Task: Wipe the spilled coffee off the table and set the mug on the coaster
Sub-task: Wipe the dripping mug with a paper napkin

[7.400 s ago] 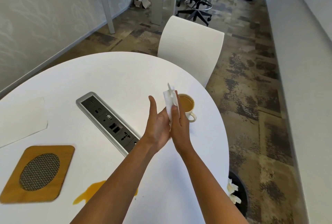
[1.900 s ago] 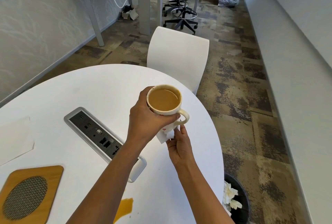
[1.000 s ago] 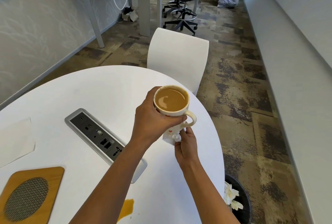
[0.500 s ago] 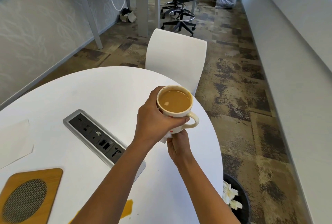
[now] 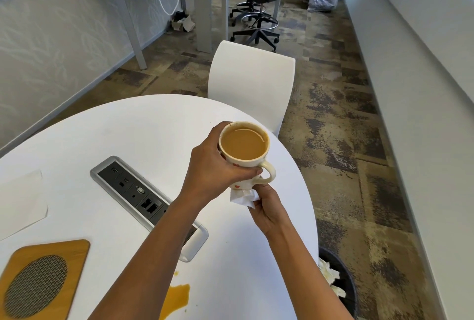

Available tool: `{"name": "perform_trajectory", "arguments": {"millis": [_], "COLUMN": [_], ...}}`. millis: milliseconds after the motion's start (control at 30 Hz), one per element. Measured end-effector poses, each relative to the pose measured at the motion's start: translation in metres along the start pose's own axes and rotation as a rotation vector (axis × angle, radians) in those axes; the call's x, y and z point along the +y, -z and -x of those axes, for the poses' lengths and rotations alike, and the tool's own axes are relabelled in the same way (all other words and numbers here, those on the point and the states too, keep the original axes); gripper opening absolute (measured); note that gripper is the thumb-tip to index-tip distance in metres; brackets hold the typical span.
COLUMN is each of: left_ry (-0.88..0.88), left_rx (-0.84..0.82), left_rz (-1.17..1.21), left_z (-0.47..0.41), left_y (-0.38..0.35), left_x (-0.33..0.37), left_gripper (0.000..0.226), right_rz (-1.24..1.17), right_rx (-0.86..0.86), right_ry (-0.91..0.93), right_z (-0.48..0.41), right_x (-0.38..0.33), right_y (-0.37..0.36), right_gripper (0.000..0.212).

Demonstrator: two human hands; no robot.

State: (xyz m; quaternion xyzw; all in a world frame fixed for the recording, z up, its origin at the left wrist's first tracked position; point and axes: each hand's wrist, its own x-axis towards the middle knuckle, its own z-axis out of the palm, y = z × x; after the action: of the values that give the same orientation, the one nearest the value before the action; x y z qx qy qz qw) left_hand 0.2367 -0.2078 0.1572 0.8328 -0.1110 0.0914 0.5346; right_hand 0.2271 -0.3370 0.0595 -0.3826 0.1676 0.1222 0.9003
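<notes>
A cream mug [image 5: 243, 149] full of milky coffee hangs above the right part of the round white table [image 5: 143, 127]. My left hand [image 5: 213, 168] is wrapped around its side, handle pointing right. Just below the handle, my right hand [image 5: 266, 207] pinches a folded white tissue [image 5: 241, 195] against the mug's underside. A wooden coaster [image 5: 43, 278] with a mesh oval lies at the lower left. An orange-brown coffee spill [image 5: 175, 296] sits on the table near the bottom edge, partly hidden by my left forearm.
A grey power and data socket strip [image 5: 138, 191] runs diagonally across the table. A white sheet [image 5: 20, 204] lies at the left. A white chair [image 5: 252, 86] stands behind the table. A black bin [image 5: 338, 283] with crumpled tissues is on the floor, right.
Over the last second the mug has stayed lifted in my left hand. My right hand with the tissue has shifted slightly right under the mug's base.
</notes>
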Motion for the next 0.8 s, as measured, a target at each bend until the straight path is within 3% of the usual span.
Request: {"name": "perform_trajectory", "arguments": {"millis": [200,400,567,800], "left_ry": [0.026,0.031,0.017,0.030], "left_rx": [0.000,-0.011,-0.010,0.017], "left_rz": [0.001,0.010,0.022,0.023], "left_z": [0.004,0.006,0.003,-0.002], "left_y": [-0.001,-0.001,-0.002,0.003], "left_x": [-0.003,-0.005,-0.003,-0.005], "left_gripper": [0.081,0.078,0.076,0.078], "right_rz": [0.115,0.073,0.080,0.078], "right_rx": [0.030,0.054,-0.011,0.035], "right_ry": [0.052,0.144,0.157,0.197], "right_z": [-0.008,-0.006,-0.002,0.009], "right_x": [0.000,0.005,0.007,0.011], "right_y": [-0.005,-0.005,-0.001,0.011], "right_gripper": [0.030,0.030,0.021,0.007]}}
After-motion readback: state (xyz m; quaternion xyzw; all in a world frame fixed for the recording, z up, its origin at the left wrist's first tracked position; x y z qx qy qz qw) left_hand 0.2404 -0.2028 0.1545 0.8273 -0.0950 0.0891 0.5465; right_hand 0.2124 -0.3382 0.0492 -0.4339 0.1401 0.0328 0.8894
